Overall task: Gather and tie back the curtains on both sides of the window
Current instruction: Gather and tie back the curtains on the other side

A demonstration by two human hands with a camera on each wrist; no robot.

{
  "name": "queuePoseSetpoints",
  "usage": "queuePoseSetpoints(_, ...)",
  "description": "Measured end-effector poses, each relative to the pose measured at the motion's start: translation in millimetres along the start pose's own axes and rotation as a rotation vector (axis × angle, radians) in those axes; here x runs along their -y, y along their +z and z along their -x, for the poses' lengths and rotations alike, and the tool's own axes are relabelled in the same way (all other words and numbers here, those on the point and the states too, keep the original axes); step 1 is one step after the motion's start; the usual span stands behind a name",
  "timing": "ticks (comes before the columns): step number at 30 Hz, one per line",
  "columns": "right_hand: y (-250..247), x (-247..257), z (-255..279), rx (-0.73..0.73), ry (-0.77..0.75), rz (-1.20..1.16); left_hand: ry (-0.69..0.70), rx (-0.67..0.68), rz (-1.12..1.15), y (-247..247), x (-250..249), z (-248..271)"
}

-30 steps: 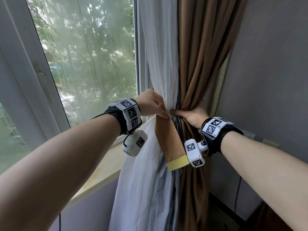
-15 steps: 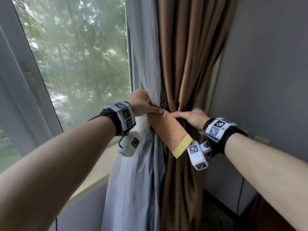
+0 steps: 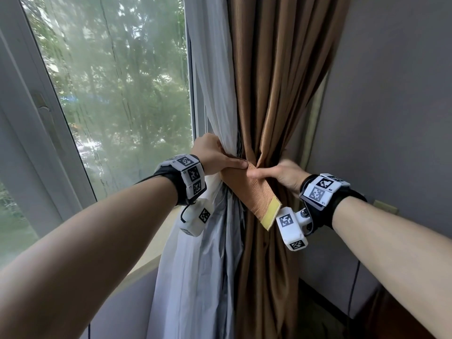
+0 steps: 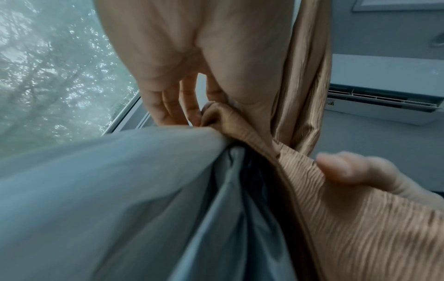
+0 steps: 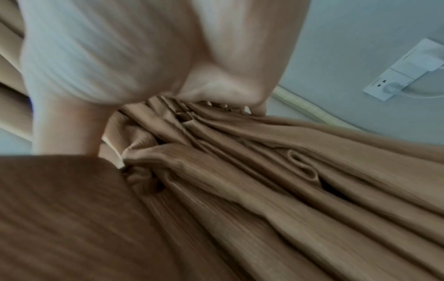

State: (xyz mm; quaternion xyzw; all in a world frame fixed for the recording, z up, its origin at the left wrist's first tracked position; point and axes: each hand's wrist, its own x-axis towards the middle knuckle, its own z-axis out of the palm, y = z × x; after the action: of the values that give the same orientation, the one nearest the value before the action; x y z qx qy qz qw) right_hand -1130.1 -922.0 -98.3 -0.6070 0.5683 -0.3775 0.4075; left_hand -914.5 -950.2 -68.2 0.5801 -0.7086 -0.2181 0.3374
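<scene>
On the window's right side hang a white sheer curtain (image 3: 215,69) and a brown curtain (image 3: 281,81), gathered into one bundle. A brown tie-back band (image 3: 254,194) with a yellow end strip (image 3: 271,214) slants down to the right across the bundle. My left hand (image 3: 215,156) wraps the sheer side and its thumb pins the band's upper end. My right hand (image 3: 281,174) curls its fingers behind the brown folds (image 5: 240,152), with its thumb lying on the band. In the left wrist view the band (image 4: 360,218) runs past the sheer curtain (image 4: 108,190). The band's far end is hidden.
The window pane (image 3: 110,94) and its frame lie to the left, with a sill (image 3: 156,241) below. A grey wall (image 3: 391,118) stands close on the right, with a socket (image 5: 408,70) and a dark cable (image 3: 352,289) hanging down. An air-conditioning unit (image 4: 384,106) hangs overhead.
The band's free end has swung from hanging straight down to slanting right. My right thumb has moved onto the band. Both hands stay at the gathered bundle.
</scene>
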Motion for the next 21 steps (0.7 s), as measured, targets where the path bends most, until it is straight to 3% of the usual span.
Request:
queuePoseSetpoints(12,-9.1,1.6,8.0,-0.157,0.004,0.162,-0.006,-0.068,0.062,17.7,-0.9,-5.8)
queuePoseSetpoints(15,-7.6,0.7,7.4,-0.17,-0.008,0.188,-0.066,-0.082,0.145,16.9,-7.4,-2.4)
queuePoseSetpoints(21,-3.4,3.5,7.6,-0.21,0.005,0.202,-0.132,-0.047,0.075,24.5,-35.8,13.1)
